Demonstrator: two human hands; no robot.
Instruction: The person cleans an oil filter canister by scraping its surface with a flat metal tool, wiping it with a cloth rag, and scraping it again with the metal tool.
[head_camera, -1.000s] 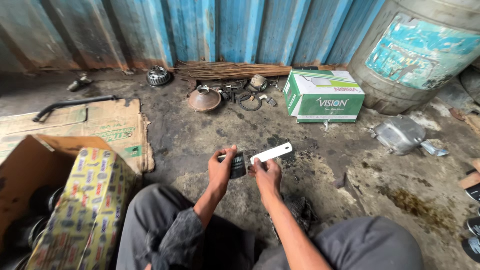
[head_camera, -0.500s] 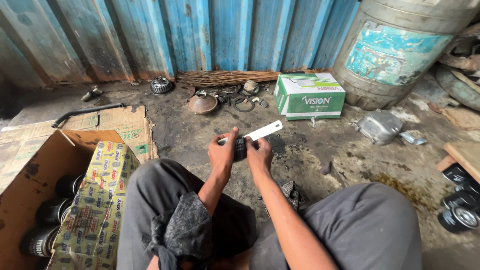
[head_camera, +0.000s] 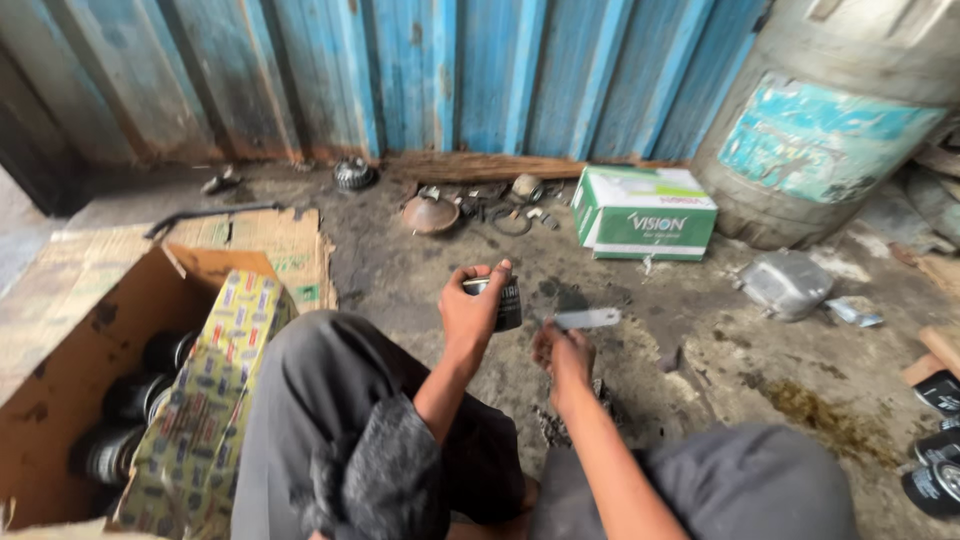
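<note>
From the head camera, the left hand (head_camera: 468, 315) wraps its fingers around a small dark cylindrical can (head_camera: 503, 303), smooth-sided, held above the grimy concrete floor (head_camera: 700, 370) near the middle of the scene. Just right of it, the right hand (head_camera: 562, 352) pinches a flat, pale metal blade (head_camera: 588, 318). Far right lies a green-and-white carton (head_camera: 645, 213); near left, an open cardboard box (head_camera: 90, 330) of round parts.

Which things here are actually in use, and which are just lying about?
In hand:
left hand holding black cylindrical canister
right hand holding flat white blade

Lying about:
green-and-white carton
grey metal drum
rusty domed lid
open brown cardboard box
</note>
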